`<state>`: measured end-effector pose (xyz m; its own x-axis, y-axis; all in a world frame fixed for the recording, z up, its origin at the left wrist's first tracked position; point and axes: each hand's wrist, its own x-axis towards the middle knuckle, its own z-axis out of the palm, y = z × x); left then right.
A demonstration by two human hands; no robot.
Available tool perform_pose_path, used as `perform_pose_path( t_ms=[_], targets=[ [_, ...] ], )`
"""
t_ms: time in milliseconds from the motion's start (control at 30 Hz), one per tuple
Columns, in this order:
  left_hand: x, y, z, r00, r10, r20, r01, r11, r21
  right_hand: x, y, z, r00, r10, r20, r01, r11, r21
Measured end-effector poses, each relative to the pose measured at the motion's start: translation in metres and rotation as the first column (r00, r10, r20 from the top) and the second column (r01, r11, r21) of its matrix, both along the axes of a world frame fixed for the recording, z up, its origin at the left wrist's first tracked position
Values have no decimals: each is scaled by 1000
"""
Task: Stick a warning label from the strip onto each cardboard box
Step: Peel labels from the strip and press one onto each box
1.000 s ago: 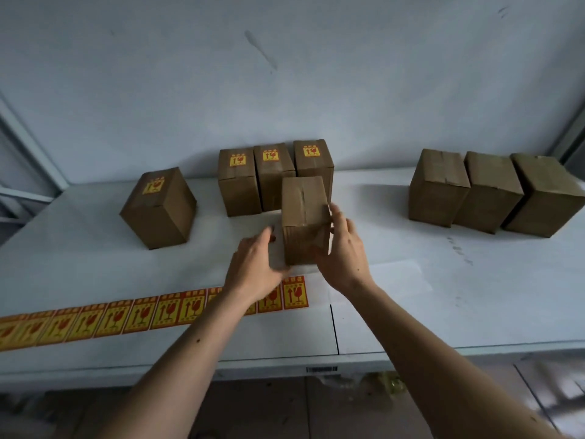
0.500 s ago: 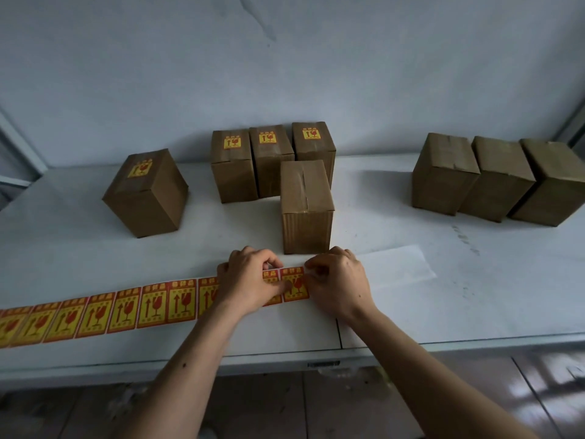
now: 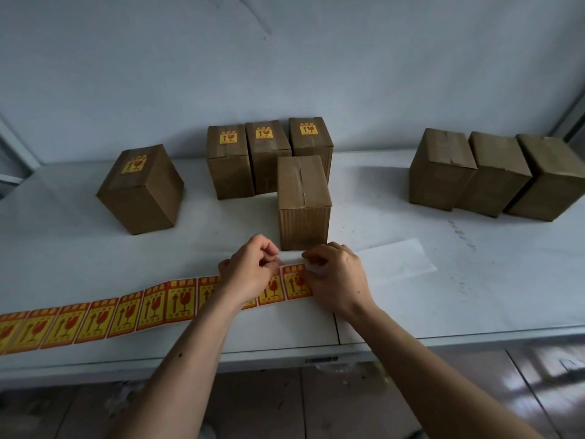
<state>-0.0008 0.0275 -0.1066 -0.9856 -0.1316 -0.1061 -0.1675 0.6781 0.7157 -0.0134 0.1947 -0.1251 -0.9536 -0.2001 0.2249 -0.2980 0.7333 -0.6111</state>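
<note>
Labels first: the strip of warning labels (image 3: 126,315) runs in from the far left along the near part of the white table (image 3: 474,296), right up under the fingers. Beyond and left of the fingers stands a lone labelled box (image 3: 141,188), turned at an angle. Now the left hand (image 3: 250,274), fingers (image 3: 269,248) curled, pinching the top edge of the strip near its end. Straight past the fingers sits a row of three labelled boxes (image 3: 269,156) by the wall, and just ahead of the knuckles the unlabelled box (image 3: 304,201), upright, its taped top bare. The right hand (image 3: 335,277) has its fingers (image 3: 311,258) bent onto the last label (image 3: 294,282), picking at its corner, with peeled white backing paper (image 3: 395,261) trailing off to the right. Well off to the right of the fingers, three plain boxes (image 3: 493,175) stand touching side by side.
</note>
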Motion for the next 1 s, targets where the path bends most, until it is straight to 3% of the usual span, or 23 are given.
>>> perform_pose_path(
  t_ms=[133,400,667,833,1000],
  targets=[
    [-2,0,-1,999,32,0,-32,999,42,-1,1,0,1000,2,-6,-2,1000,-20],
    [-4,3,-2,997,69,-42,-70,997,-14,-3,8,10,999,49,3,-49,995,-82],
    [-7,7,1,987,91,-133,-108,985,-132,-16,23,42,996,80,42,-53,892,-449],
    [-13,12,17,952,88,-295,-91,996,1,-40,26,68,1000,20,13,-9,799,-602],
    [-32,14,47,918,3,-396,10,999,31,-93,16,108,999,30,22,-14,842,-539]
  ],
)
